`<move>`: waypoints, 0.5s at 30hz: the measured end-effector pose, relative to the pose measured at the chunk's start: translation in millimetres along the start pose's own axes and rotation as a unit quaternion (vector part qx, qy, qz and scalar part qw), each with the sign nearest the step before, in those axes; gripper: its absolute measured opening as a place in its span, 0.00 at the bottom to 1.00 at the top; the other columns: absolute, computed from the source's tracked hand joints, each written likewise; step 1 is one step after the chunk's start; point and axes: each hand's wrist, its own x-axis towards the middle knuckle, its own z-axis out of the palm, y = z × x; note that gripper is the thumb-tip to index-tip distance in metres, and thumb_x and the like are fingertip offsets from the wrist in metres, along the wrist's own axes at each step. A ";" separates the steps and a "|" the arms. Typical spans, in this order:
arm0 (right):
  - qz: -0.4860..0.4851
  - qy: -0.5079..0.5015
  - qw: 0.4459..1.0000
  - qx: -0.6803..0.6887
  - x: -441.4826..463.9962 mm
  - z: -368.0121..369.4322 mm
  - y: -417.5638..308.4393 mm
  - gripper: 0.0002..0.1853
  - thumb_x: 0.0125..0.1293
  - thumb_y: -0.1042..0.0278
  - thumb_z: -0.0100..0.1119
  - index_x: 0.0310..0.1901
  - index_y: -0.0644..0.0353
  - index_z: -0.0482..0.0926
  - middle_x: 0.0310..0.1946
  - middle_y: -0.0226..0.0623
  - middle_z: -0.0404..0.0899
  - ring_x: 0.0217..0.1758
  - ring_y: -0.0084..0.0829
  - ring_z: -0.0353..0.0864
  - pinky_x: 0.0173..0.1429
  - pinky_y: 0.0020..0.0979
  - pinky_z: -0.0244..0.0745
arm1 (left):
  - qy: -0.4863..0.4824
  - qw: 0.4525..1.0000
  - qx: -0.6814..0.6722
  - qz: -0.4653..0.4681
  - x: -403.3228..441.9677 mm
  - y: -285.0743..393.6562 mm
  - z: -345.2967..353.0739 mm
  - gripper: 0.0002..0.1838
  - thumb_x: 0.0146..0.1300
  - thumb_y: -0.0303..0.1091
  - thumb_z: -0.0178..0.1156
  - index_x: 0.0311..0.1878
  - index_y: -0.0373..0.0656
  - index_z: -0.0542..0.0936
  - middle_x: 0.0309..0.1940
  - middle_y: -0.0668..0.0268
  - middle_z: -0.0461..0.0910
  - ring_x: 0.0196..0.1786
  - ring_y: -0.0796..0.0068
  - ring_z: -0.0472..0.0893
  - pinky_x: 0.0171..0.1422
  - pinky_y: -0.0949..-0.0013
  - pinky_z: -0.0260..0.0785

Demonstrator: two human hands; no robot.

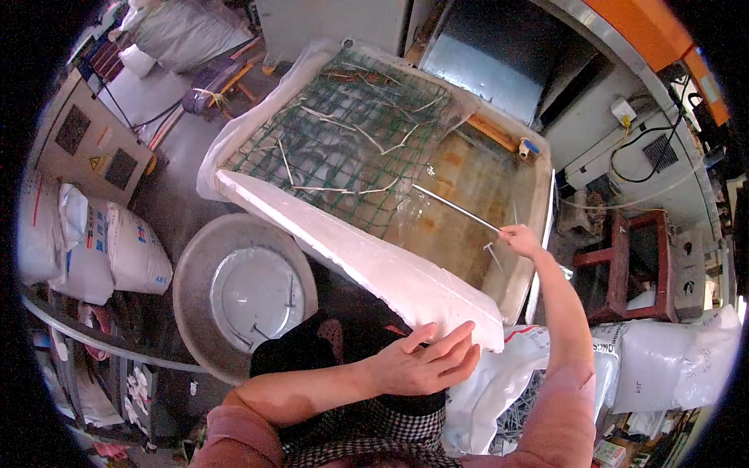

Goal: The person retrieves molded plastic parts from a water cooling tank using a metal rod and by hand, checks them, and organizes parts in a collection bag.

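Observation:
My right hand (521, 241) is closed around one end of a thin metal rod (455, 208). The rod slants up and left over the water in a large pale tub (509, 304), its far tip near the edge of a green net (367, 148). Just below that hand, a small T-shaped piece (491, 249) shows at the water. My left hand (425, 360) has its fingers spread by the near corner of a white foam board (351, 253), which runs along the tub's front side. Whether it presses on the board I cannot tell.
A round grey basin (187, 273) with a few thin pieces inside stands left. White sacks (139, 249) are at far left, more sacks (663, 366) at right. An open bag of thin grey pieces (521, 405) sits by my right arm. A blue-handled valve (530, 147) is at the tub's back.

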 end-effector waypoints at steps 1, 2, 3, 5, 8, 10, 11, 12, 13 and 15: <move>0.010 0.018 0.999 -0.027 -8.2 -7.8 3.2 0.17 0.63 0.54 0.57 0.46 0.57 0.81 0.36 0.43 0.83 0.40 0.35 0.82 0.47 0.34 0.74 | -0.002 1.000 0.000 0.005 -0.2 -0.4 -1.6 0.13 0.62 0.41 0.48 0.48 0.52 0.74 0.47 0.72 0.75 0.66 0.75 0.65 0.65 0.57 0.46; 0.011 0.019 0.999 -0.028 -23.1 -20.0 -5.6 0.17 0.63 0.54 0.57 0.46 0.57 0.81 0.36 0.43 0.83 0.40 0.35 0.82 0.47 0.34 0.74 | -0.004 1.000 0.000 0.010 -0.3 0.1 -3.1 0.13 0.62 0.41 0.48 0.48 0.52 0.74 0.47 0.72 0.75 0.66 0.75 0.66 0.65 0.56 0.46; 0.042 0.015 0.999 -0.029 -40.1 -36.5 -13.8 0.17 0.63 0.54 0.57 0.47 0.57 0.81 0.38 0.45 0.82 0.43 0.38 0.81 0.50 0.35 0.73 | -0.002 1.000 -0.001 0.010 -0.4 1.1 -2.9 0.13 0.62 0.41 0.48 0.48 0.52 0.74 0.47 0.72 0.75 0.66 0.75 0.66 0.65 0.56 0.46; 0.075 0.014 0.997 -0.029 -56.4 -47.7 -15.1 0.17 0.63 0.55 0.57 0.47 0.57 0.81 0.40 0.47 0.82 0.46 0.40 0.81 0.52 0.35 0.73 | 0.010 1.000 0.009 0.012 -2.2 3.4 -1.2 0.13 0.62 0.41 0.48 0.48 0.52 0.74 0.46 0.72 0.75 0.66 0.74 0.66 0.66 0.55 0.45; 0.042 0.035 0.994 -0.092 -68.8 -57.4 -8.9 0.17 0.63 0.56 0.56 0.47 0.56 0.81 0.42 0.48 0.81 0.47 0.46 0.79 0.53 0.38 0.73 | 0.017 0.999 0.027 0.020 -2.4 4.0 0.6 0.13 0.62 0.41 0.49 0.48 0.52 0.74 0.46 0.72 0.75 0.66 0.74 0.66 0.67 0.55 0.45; 0.043 0.048 0.993 -0.099 -68.0 -54.4 -4.2 0.16 0.63 0.55 0.56 0.47 0.55 0.81 0.42 0.48 0.80 0.47 0.46 0.80 0.53 0.38 0.73 | 0.018 0.999 0.032 0.021 -1.8 3.8 1.2 0.13 0.62 0.41 0.49 0.48 0.52 0.75 0.46 0.72 0.75 0.66 0.74 0.66 0.67 0.55 0.45; 0.044 0.059 0.992 -0.107 -65.7 -51.9 -1.8 0.16 0.63 0.55 0.56 0.47 0.55 0.81 0.42 0.49 0.80 0.46 0.46 0.80 0.53 0.39 0.73 | 0.017 0.999 0.037 0.021 -1.7 3.7 1.4 0.13 0.61 0.41 0.49 0.48 0.52 0.75 0.46 0.72 0.76 0.66 0.74 0.66 0.67 0.55 0.44; 0.043 0.060 0.992 -0.106 -62.3 -49.0 0.1 0.16 0.63 0.55 0.56 0.47 0.55 0.81 0.42 0.49 0.80 0.46 0.46 0.80 0.53 0.39 0.73 | 0.018 0.999 0.039 0.022 -1.6 3.8 1.6 0.13 0.61 0.41 0.49 0.48 0.52 0.75 0.46 0.72 0.76 0.66 0.74 0.66 0.67 0.55 0.44; 0.042 0.066 0.991 -0.107 -59.3 -46.1 -1.0 0.17 0.63 0.55 0.55 0.47 0.55 0.81 0.42 0.49 0.80 0.46 0.46 0.80 0.53 0.39 0.73 | 0.020 0.999 0.027 0.017 -1.4 3.6 1.8 0.13 0.61 0.41 0.49 0.47 0.52 0.75 0.46 0.72 0.76 0.66 0.74 0.66 0.67 0.55 0.44; 0.040 0.071 0.991 -0.106 -54.5 -42.8 -1.0 0.17 0.63 0.54 0.55 0.47 0.55 0.80 0.42 0.50 0.80 0.46 0.46 0.80 0.53 0.40 0.73 | 0.022 1.000 0.015 0.012 -1.5 3.1 1.3 0.13 0.61 0.41 0.49 0.47 0.52 0.75 0.46 0.72 0.76 0.65 0.74 0.66 0.68 0.54 0.43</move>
